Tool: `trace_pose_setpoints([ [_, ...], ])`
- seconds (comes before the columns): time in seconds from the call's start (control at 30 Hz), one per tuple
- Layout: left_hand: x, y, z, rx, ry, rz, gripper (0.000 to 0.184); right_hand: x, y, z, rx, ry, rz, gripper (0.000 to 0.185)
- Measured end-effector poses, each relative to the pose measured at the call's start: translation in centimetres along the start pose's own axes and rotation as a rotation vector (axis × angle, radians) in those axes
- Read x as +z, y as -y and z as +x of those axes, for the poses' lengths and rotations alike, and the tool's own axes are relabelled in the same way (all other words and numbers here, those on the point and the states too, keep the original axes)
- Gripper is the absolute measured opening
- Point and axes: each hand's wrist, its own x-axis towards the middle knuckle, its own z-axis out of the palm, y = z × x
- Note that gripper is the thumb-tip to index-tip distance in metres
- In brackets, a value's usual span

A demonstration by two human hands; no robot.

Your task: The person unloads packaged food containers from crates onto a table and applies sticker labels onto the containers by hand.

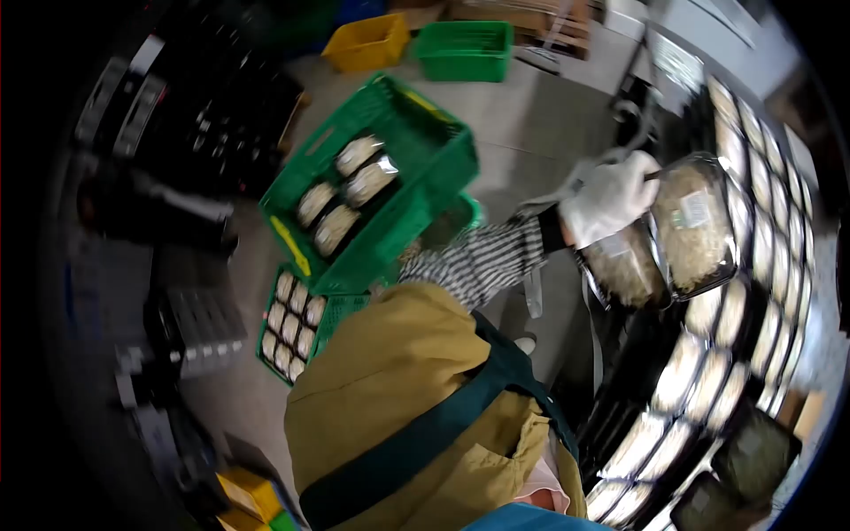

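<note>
Two clear-covered black packs of pale, stringy-looking food, an outer pack (693,234) and an inner pack (625,271), hang side by side from my left hand (611,200), out to my right. My gloved fingers (639,173) are closed over the packs' near edges, with hardly any gap showing; I cannot tell where my thumb sits. The outer pack turns its label (697,211) up toward me, its print too blurred to read. My right hand is out of sight, so I cannot say how its fingers stand.

Behind the held packs run close-set rows of similar packs (707,389), filling my right side; whether the outer pack touches them, I cannot tell. Two packs with darker contents (755,453) lie at the near end of those rows.

My striped sleeve (482,264) crosses in front of me from behind my tan garment (398,354). Left of it stands a big green crate (403,232) with four pale packs (336,230) inside, and a lower green crate (335,320) holds more. Farther off, a yellow bin (367,42) and a green bin (465,51) sit near each other on the grey floor (522,124).
</note>
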Motion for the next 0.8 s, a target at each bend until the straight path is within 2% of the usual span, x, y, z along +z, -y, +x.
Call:
trace_pose_setpoints([
  [0.03, -4.8, 2.9, -1.7, -0.056, -0.108, -0.030, 0.015, 0.9, 5.1, 0.6, -0.055, 0.051, 0.071, 0.034],
  [0.07, -10.0, 5.8, -3.7, -0.125, -0.186, 0.068, 0.016, 2.0, 10.8, 1.1, -0.107, 0.115, 0.154, 0.034],
  [0.17, -25.9, 12.1, -9.5, -0.314, -0.457, 0.219, 0.017, 6.7, 30.5, 1.3, -0.299, 0.433, 0.295, 0.033],
  [0.2, -30.7, 14.7, -11.6, -0.262, -0.522, 0.351, 0.017, 9.1, 37.1, 0.2, -0.580, 0.483, 0.443, 0.026],
  [0.23, -35.2, 17.6, -14.1, -0.253, -0.603, 0.451, 0.017, 13.5, 43.7, -0.8, -0.865, 0.382, 0.596, 0.024],
  [0.27, -38.8, 16.2, -14.8, -0.524, -0.703, 0.289, 0.019, 13.3, 52.1, -4.2, -0.636, 0.663, 0.725, 0.029],
  [0.3, -42.1, 18.4, -17.3, -0.623, -0.793, 0.503, 0.021, 14.6, 58.9, -6.9, -0.799, 0.698, 0.787, 0.028],
  [0.37, -48.0, 21.7, -21.4, -0.657, -0.914, 0.753, 0.023, 19.6, 71.4, -12.6, -0.906, 0.854, 0.924, 0.026],
  [0.4, -50.2, 22.5, -22.9, -0.702, -0.968, 0.789, 0.023, 21.0, 77.1, -15.8, -0.948, 0.809, 0.910, 0.022],
  [0.43, -52.1, 23.0, -24.7, -0.756, -1.017, 0.828, 0.023, 23.6, 82.1, -19.1, -1.186, 0.603, 0.903, 0.017],
  [0.5, -54.7, 24.7, -28.4, -0.747, -1.100, 0.741, 0.024, 30.8, 91.0, -25.7, -1.233, 0.615, 0.816, 0.020],
  [0.53, -55.3, 24.7, -29.4, -0.806, -1.130, 0.675, 0.024, 30.4, 93.7, -28.3, -1.164, 0.678, 0.865, 0.022],
  [0.57, -55.7, 24.7, -30.4, -0.864, -1.158, 0.608, 0.023, 31.7, 96.0, -30.6, -1.246, 0.728, 0.712, 0.022],
  [0.6, -55.7, 25.9, -32.4, -0.861, -1.170, 0.638, 0.023, 33.1, 96.9, -32.9, -1.303, 0.639, 0.697, 0.023],
  [0.63, -55.3, 26.5, -33.4, -0.891, -1.234, 0.516, 0.015, 33.2, 97.3, -35.0, -1.356, 0.554, 0.678, 0.025],
  [0.7, -53.2, 27.5, -33.1, -0.818, -1.340, 0.333, 0.014, 32.7, 97.3, -37.8, -1.453, 0.397, 0.773, 0.029],
  [0.73, -52.4, 28.1, -33.3, -0.831, -1.305, 0.306, 0.016, 31.1, 96.0, -38.8, -1.456, 0.556, 0.891, 0.034],
  [0.77, -51.2, 29.2, -33.6, -0.834, -1.326, 0.245, 0.019, 28.2, 94.1, -39.6, -1.418, 0.723, 0.995, 0.032],
  [0.8, -50.1, 30.2, -33.3, -0.878, -1.310, 0.271, 0.021, 26.9, 92.3, -40.1, -1.477, 1.007, 1.050, 0.040],
])
